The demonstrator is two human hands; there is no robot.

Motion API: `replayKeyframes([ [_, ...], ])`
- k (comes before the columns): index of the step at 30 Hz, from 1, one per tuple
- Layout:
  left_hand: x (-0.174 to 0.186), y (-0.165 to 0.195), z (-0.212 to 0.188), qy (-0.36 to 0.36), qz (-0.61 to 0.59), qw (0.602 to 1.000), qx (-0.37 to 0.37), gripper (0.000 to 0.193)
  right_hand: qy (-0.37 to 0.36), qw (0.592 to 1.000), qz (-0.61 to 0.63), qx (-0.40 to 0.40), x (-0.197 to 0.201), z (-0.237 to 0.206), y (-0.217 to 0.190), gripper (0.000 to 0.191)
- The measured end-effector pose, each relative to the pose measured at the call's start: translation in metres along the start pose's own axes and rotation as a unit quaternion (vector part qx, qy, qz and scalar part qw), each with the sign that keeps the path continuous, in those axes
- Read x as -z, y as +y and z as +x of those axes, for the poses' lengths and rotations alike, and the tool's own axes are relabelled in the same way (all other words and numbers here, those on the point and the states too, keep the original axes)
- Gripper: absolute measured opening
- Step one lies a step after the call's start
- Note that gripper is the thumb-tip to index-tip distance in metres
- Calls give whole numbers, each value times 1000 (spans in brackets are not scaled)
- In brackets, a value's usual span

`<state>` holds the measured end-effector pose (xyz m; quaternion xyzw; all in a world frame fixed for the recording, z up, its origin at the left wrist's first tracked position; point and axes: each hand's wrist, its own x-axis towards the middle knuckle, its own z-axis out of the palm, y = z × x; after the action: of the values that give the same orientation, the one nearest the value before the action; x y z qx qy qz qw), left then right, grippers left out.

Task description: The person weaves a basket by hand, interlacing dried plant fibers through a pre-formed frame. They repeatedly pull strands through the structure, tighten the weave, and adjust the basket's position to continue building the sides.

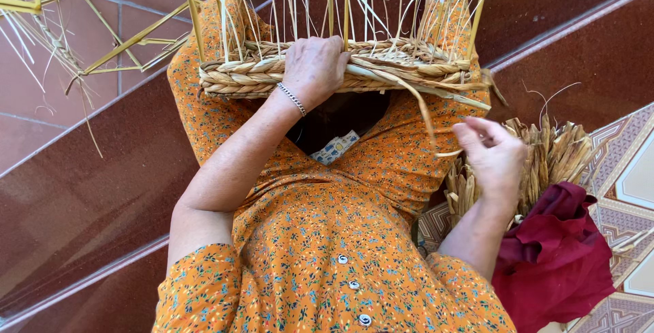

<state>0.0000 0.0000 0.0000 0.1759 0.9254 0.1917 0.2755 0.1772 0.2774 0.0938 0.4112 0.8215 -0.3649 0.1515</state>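
Observation:
A partly woven straw basket [381,70] rests on my knees, its braided rim wound around thin upright stakes. My left hand [315,67], with a silver bracelet at the wrist, presses down on the braided rim near its middle. My right hand [492,154] hovers lower right of the basket and pinches a flat straw strand [424,109] that runs up to the rim. I wear an orange flowered dress [327,237].
A bundle of dried straw [552,159] lies right of my right hand, partly wrapped in dark red cloth [555,258]. A yellow stake frame [102,12] stands at upper left. Red-brown floor tiles surround me; patterned tiles lie at right.

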Motion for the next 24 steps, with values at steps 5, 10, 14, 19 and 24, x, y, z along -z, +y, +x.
replayKeyframes([
  [5, -3, -9, 1, 136, -100, 984, -55, 29, 396, 790, -70, 462, 23, -35, -54, 33],
  [10, -4, -3, -1, 140, -114, 983, -38, 71, 193, 778, -198, 564, -16, 4, -90, 15],
  [14, -2, 4, 3, 87, -118, 989, -11, 69, 76, 796, -213, 562, -57, 41, -108, 24],
  [19, -8, 2, 17, 149, -48, 986, -50, 80, -38, 802, -153, 576, -61, 47, -95, 25],
  [24, -20, -6, 20, 112, -72, 991, -29, 81, -102, 842, -72, 525, -65, 38, -75, 28],
])
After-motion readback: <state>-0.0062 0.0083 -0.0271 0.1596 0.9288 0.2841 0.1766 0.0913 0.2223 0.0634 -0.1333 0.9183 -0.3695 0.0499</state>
